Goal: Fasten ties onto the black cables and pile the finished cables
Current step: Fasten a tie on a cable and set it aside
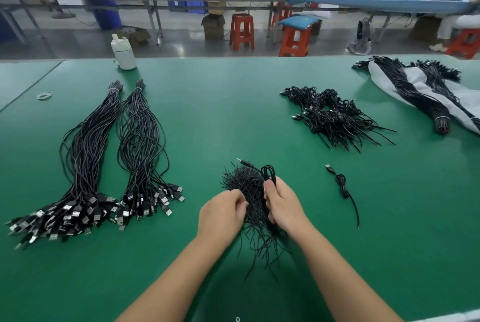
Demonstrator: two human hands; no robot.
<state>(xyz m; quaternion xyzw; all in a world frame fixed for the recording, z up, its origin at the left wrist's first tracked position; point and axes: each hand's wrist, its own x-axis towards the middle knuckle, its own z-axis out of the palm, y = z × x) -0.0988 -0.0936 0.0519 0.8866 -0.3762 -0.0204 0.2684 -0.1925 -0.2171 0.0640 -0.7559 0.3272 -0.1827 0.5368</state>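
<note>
My right hand (pixel 284 204) grips a coiled black cable (pixel 268 172), its loop and plug sticking up past my thumb. My left hand (pixel 223 213) pinches at a heap of thin black ties (pixel 244 184) lying between both hands on the green table. One tied cable (pixel 342 189) lies alone to the right of my hands. A pile of tied cables (pixel 332 116) sits further back on the right. Two long bundles of loose USB cables (pixel 85 165) (pixel 141 150) lie on the left.
A white bottle (pixel 123 52) stands at the table's far edge. Rubber bands (pixel 44 95) lie far left. More cable bundles (pixel 415 93) rest on a grey bag (pixel 462 103) at the far right. Red stools and workbenches stand beyond the table.
</note>
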